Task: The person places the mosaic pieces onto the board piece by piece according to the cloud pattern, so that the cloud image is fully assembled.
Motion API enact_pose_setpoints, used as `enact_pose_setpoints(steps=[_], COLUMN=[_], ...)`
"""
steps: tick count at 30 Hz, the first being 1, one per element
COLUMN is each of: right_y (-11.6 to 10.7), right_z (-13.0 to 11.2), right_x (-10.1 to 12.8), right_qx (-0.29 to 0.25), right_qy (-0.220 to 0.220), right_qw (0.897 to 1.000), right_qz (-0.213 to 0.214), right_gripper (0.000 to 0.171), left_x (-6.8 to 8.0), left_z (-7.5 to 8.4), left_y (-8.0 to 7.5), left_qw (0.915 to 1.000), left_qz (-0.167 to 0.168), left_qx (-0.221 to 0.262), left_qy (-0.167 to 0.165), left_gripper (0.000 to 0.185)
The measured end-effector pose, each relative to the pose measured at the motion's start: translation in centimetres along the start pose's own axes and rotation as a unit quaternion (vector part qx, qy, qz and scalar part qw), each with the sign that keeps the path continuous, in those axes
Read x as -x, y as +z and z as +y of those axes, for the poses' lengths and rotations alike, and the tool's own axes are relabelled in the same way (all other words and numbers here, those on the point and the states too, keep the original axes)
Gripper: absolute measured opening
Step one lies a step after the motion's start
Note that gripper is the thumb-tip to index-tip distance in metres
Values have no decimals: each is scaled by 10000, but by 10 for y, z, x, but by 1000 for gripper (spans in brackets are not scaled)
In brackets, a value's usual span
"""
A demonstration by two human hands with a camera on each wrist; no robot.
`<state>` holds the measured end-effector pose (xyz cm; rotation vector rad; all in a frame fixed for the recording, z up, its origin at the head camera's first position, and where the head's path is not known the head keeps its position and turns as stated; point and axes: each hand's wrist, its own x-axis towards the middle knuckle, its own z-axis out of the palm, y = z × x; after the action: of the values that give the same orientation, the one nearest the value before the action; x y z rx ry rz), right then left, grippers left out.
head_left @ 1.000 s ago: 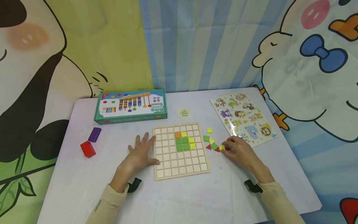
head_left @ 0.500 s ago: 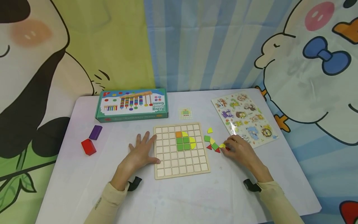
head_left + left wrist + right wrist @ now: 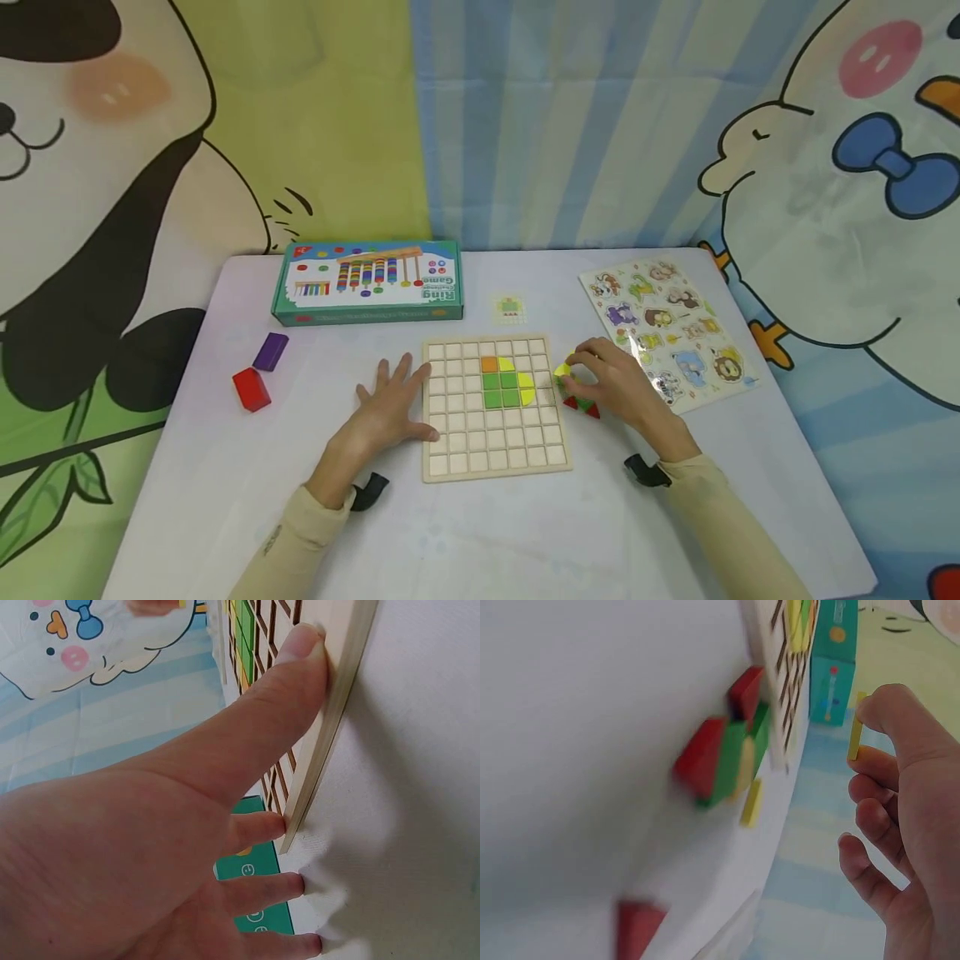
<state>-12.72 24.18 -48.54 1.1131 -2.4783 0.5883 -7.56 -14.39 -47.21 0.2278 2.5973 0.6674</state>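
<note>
Yellow tile [image 3: 854, 729] — pinched in the right hand [image 3: 611, 383] grip just right of the grid board [image 3: 491, 467], above loose red and green pieces [image 3: 724, 757] on the counter — best lowered flat into a cell while the open left hand [image 3: 386, 408] steadies the board's left edge.

The grid board [image 3: 495, 408] is sat mid-table [image 3: 480, 533], with the left hand [image 3: 386, 408] laid flat against its left edge and the right hand [image 3: 611, 385] held just off its right edge, over the loose pieces [image 3: 581, 405]. Behind the board a small card [image 3: 509, 308] is laid, the game box [image 3: 369, 282] is set back left, and the animal puzzle [image 3: 667, 332] is placed to the right. Two blocks [image 3: 258, 375] are left well off to the left.
</note>
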Motion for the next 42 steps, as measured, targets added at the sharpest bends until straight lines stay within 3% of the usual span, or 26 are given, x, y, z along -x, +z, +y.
enact_pose_setpoints(steps=[7,16,25,42], right_y=[20,46,72,84], right_z=[-12,-29,-36,-40], right_x=[-42,-79,-93,-101], right_qx=[-100,-192,-342,-220], right_qy=[-328,-388,-702,-483], right_qw=[9993,9960,9925,9867], right_qz=[-143,-781,-936,-1538], right_gripper=[30,28,25,28], left_x=[0,1,1,3], left_z=[6,6,4,4], left_y=[1,-1,2,-2], left_qw=[10000,10000,10000,10000], left_qz=[-44,31,-12,22], left_qx=[-42,-78,-66,-53], left_qy=[-9,28,-3,-23], left_gripper=[112,112,113,112])
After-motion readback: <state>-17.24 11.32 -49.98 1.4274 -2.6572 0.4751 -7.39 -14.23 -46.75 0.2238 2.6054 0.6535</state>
